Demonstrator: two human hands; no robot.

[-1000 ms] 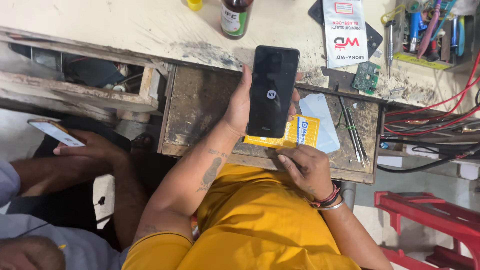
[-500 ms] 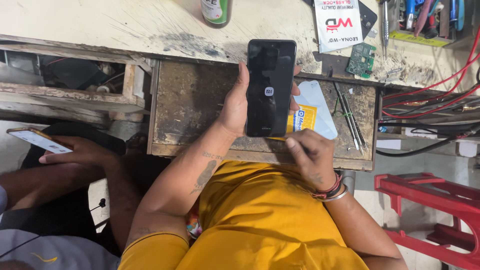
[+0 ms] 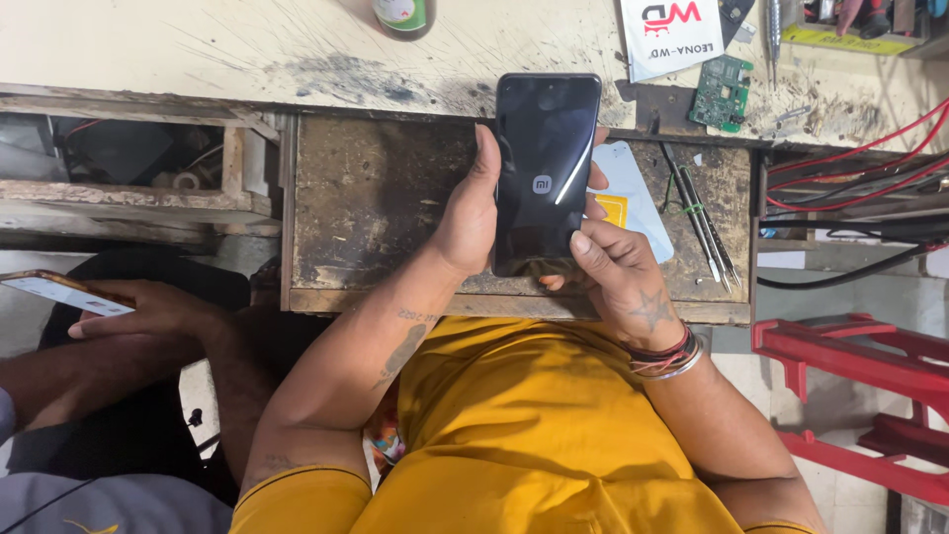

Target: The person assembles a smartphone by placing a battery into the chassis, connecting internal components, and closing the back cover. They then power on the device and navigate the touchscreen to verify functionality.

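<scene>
Left hand [image 3: 473, 222] is clamped along the side of a black phone [image 3: 544, 168], back face up, held over the open drawer [image 3: 376, 198]; right hand [image 3: 613, 267] pinches its lower corner, so this looks like inspection or prying at the back cover. Next move likely needs a firm edge grip. Nearby: tweezers [image 3: 697, 213], blue-white card [image 3: 633, 198], circuit board [image 3: 724, 91] on the table [image 3: 198, 44]; another person's hand [image 3: 148, 311] holds a second phone [image 3: 64, 292], well apart.

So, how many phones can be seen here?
2. A black phone held in both hands over the drawer; another phone in a neighbour's hand at far left.
</scene>
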